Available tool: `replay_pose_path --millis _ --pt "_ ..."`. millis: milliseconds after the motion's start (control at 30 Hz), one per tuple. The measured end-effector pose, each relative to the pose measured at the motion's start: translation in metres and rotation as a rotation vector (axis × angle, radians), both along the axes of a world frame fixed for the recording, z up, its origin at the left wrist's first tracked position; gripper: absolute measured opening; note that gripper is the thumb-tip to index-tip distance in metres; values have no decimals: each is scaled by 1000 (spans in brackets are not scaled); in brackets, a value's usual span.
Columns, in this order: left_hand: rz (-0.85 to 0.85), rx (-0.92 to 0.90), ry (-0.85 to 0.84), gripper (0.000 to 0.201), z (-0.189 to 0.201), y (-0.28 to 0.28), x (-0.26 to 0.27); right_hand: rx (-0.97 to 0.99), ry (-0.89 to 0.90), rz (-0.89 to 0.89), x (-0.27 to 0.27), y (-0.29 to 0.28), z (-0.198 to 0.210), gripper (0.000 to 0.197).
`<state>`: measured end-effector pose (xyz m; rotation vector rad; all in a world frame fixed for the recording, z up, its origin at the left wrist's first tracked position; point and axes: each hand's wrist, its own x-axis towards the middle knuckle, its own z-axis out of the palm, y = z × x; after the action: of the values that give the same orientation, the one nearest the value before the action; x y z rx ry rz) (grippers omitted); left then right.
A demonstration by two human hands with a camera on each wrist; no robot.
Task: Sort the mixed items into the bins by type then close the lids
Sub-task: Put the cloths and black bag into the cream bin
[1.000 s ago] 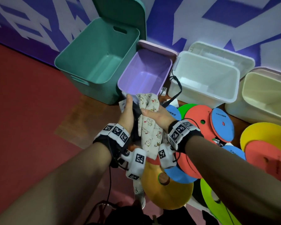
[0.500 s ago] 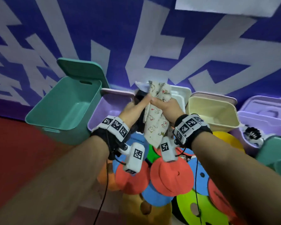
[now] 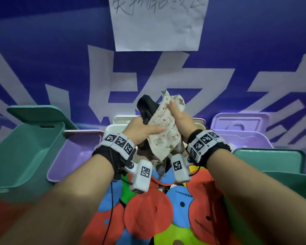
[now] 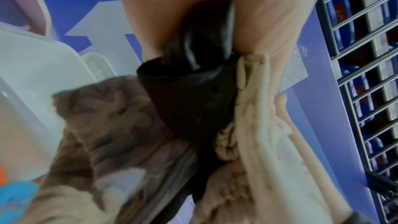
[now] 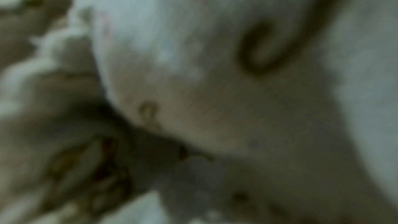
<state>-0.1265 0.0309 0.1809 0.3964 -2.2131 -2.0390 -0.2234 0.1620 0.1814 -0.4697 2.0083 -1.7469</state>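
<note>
Both hands (image 3: 163, 127) grip bunched printed cloth (image 3: 163, 137).

Bins (image 3: 25, 149) line the wall (image 3: 60, 68); discs (image 3: 148, 214) lie before them.

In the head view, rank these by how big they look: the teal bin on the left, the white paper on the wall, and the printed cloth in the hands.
1. Teal bin and white paper: about alike, and the bin sits nearer the camera, so no firm ranking.
2. Printed cloth: clearly smallest, partly covered by both hands.
</note>
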Motion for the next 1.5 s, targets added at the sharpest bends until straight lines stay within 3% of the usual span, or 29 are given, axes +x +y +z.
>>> replay_pose_path --millis 100,167,233,333,467,567,667,800,833,967,1000,1133,1267,1400,1500 --pt "55 -36 43 49 8 16 -16 7 -63 -2 -11 17 9 71" --pt "46 -78 37 64 15 27 -26 8 -94 30 -18 31 14 66" --pt "5 -83 22 52 20 36 -33 11 -120 45 -27 42 17 54" --pt "-23 -37 25 29 26 55 -41 -14 -101 90 -39 56 20 52" --pt "36 42 26 35 20 69 -49 -20 -21 74 -49 60 18 51" --pt "111 146 30 40 15 72 -55 -73 63 39 -59 58 10 71" --pt "137 218 58 33 17 69 -58 -143 111 41 -65 55 4 75" --pt "117 304 95 37 19 55 -64 -272 124 185 -58 55 6 49" --pt "96 310 99 37 19 49 -67 -296 110 210 -57 54 5 52" --pt "61 351 126 39 16 33 -73 -310 32 288 -55 49 2 98" --pt "43 370 123 44 15 28 -74 -301 18 298 -54 47 2 97" --pt "-2 413 73 48 11 17 -79 -325 2 276 -49 43 3 57" --pt "-84 440 36 61 8 9 -83 -309 31 234 -48 36 2 47" --pt "-161 418 11 47 6 7 -87 -289 36 197 -48 32 3 47" --pt "-130 372 -14 56 -1 -2 -92 -284 38 215 -49 28 0 46"
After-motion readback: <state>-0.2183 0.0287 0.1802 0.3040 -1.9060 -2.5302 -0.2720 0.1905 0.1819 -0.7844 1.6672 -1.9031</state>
